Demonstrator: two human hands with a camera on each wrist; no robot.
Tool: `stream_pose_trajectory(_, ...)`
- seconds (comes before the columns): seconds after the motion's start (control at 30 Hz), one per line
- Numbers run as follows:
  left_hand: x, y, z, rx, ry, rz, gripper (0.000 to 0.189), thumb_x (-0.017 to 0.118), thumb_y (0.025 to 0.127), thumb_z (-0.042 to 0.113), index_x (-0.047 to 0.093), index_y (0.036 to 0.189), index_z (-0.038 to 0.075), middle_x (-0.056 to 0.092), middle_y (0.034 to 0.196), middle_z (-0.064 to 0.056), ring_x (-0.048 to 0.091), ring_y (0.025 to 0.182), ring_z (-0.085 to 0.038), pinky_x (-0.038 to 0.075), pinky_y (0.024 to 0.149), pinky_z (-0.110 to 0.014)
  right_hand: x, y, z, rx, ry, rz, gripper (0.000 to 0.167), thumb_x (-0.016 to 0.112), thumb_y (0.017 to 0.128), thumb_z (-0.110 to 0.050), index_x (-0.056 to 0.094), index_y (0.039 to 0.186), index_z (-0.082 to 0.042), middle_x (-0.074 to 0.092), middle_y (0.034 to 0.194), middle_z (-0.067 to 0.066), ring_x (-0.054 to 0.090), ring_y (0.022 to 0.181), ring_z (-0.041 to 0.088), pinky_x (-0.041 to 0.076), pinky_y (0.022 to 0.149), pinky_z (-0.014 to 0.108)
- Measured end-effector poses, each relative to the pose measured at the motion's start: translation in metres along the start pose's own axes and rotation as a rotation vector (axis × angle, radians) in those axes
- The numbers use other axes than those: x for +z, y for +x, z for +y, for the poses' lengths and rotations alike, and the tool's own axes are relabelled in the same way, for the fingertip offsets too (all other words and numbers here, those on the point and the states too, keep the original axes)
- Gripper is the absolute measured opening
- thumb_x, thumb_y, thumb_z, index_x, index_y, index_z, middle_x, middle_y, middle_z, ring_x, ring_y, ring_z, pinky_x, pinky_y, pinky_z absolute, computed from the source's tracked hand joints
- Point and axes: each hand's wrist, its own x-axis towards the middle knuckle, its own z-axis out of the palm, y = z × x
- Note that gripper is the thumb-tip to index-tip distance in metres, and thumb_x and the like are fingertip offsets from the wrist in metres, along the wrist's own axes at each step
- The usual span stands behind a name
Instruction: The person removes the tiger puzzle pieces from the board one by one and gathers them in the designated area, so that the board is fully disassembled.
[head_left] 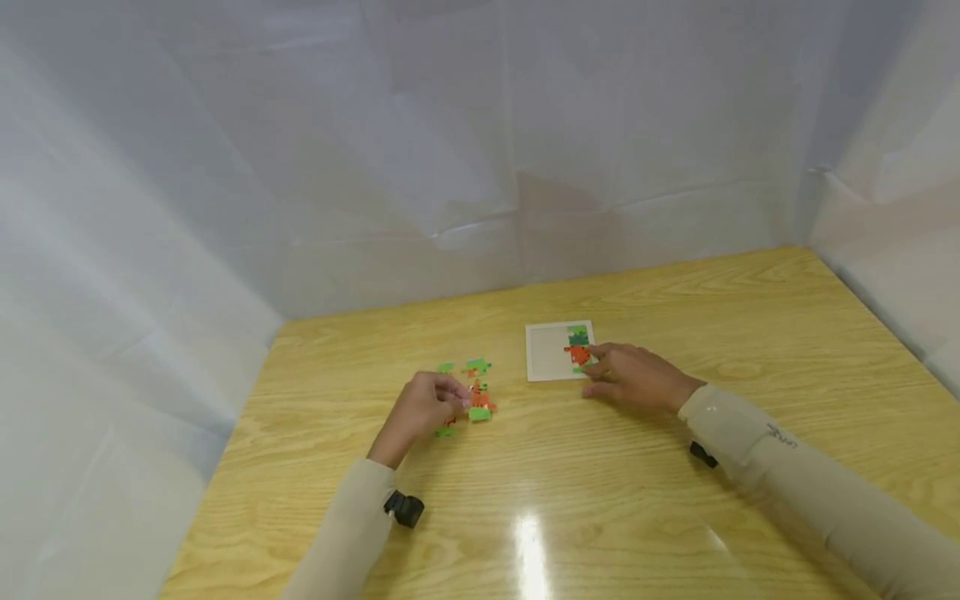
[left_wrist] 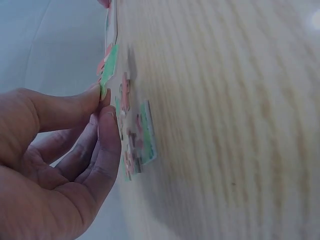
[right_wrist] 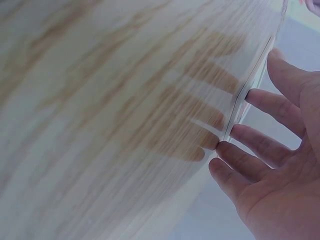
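Observation:
My left hand [head_left: 425, 408] pinches a green and orange jigsaw piece [left_wrist: 110, 65] between thumb and fingertips, a little above the table in the left wrist view. Close under that hand lie several loose jigsaw pieces [head_left: 477, 365], partly hidden by its fingers. To the right, a square white puzzle tray [head_left: 546, 355] lies flat. Green and red-orange pieces [head_left: 578, 356] fill a strip along its right side. The fingertips of my right hand [head_left: 641, 379], spread and fairly straight, touch the tray's right edge and cover part of that strip.
A wood-grain table [head_left: 600, 517] carries everything. Pale sheeting [head_left: 450, 150] hangs behind it and on both sides. Each wrist bears a small black camera, such as the one on the left wrist [head_left: 405, 508].

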Motion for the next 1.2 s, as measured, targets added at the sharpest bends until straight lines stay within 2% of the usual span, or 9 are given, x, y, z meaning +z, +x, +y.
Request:
stream_pose_trajectory(0.13, 0.002, -0.003, -0.005, -0.004, 0.015, 0.0, 0.005, 0.076, 0.092, 0.01, 0.075, 0.092, 0.005, 0.07, 0.082, -0.002, 0.065, 0.072, -0.017, 0.053, 0.062, -0.03, 0.0, 0.0, 0.001, 0.0, -0.004, 0.001, 0.034, 0.069, 0.098, -0.029, 0.074, 0.119, -0.003, 0.062, 0.135, 0.017, 0.045, 0.138, 0.042, 0.036, 0.109, 0.061)
stream_pose_trajectory(0.37, 0.003, -0.009, -0.005, 0.019, 0.058, -0.001, 0.004, 0.076, 0.092, 0.01, 0.075, 0.091, 0.006, 0.07, 0.081, -0.002, 0.064, 0.073, -0.016, 0.053, 0.065, -0.032, 0.0, 0.0, 0.0, -0.015, -0.007, 0.005, 0.033, 0.07, 0.097, -0.027, 0.075, 0.117, -0.002, 0.063, 0.133, 0.019, 0.046, 0.137, 0.042, 0.037, 0.108, 0.061)
stream_pose_trajectory(0.67, 0.008, -0.008, -0.005, 0.06, 0.153, 0.034, 0.006, 0.078, 0.091, 0.01, 0.076, 0.085, 0.01, 0.069, 0.078, 0.002, 0.062, 0.07, -0.012, 0.052, 0.065, -0.032, -0.002, -0.002, -0.003, -0.008, 0.007, 0.001, 0.036, 0.069, 0.098, -0.024, 0.071, 0.122, 0.002, 0.057, 0.139, 0.024, 0.047, 0.136, 0.043, 0.038, 0.108, 0.061)
stream_pose_trajectory(0.97, 0.009, -0.01, -0.003, 0.075, 0.152, 0.037, 0.006, 0.079, 0.089, 0.009, 0.076, 0.084, 0.009, 0.07, 0.079, 0.002, 0.063, 0.07, -0.012, 0.053, 0.067, -0.033, 0.0, -0.003, -0.003, -0.019, -0.015, 0.007, 0.037, 0.069, 0.098, -0.025, 0.07, 0.123, 0.003, 0.057, 0.139, 0.026, 0.047, 0.136, 0.044, 0.039, 0.107, 0.061)
stream_pose_trajectory(1.2, 0.01, -0.01, -0.002, 0.091, 0.164, 0.041, 0.006, 0.08, 0.088, 0.008, 0.076, 0.084, 0.009, 0.07, 0.079, 0.002, 0.063, 0.071, -0.011, 0.054, 0.068, -0.032, 0.003, -0.004, -0.003, 0.014, -0.001, 0.003, 0.04, 0.069, 0.098, -0.029, 0.07, 0.125, 0.0, 0.055, 0.142, 0.023, 0.045, 0.138, 0.043, 0.038, 0.108, 0.06)
